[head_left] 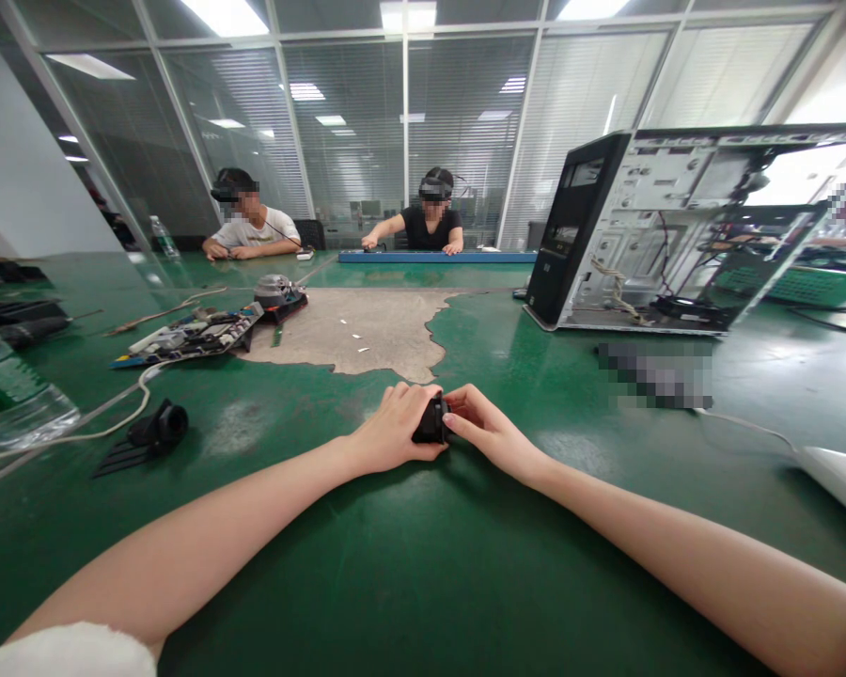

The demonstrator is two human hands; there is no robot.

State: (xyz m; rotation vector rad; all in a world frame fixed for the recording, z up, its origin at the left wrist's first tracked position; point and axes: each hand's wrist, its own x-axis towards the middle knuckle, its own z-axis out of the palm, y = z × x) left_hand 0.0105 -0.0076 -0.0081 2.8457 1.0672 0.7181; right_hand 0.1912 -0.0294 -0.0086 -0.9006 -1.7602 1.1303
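Note:
A small black part (430, 420) is held between my two hands, low over the green table (409, 583). My left hand (395, 428) wraps round its left side, with the thumb below and the fingers over the top. At its right end, the fingertips and thumb of my right hand (493, 432) pinch the part. The palms hide much of its shape. Another black part with a round opening (159, 428) lies on the table to the left of my hands.
An open computer case (585, 235) stands at the right. At the left are a circuit board (190, 338), a cable and a clear bottle (14, 385). A bare worn patch (367, 329) shows ahead. Two people (254, 226) sit across the table, near a blue bar (437, 257).

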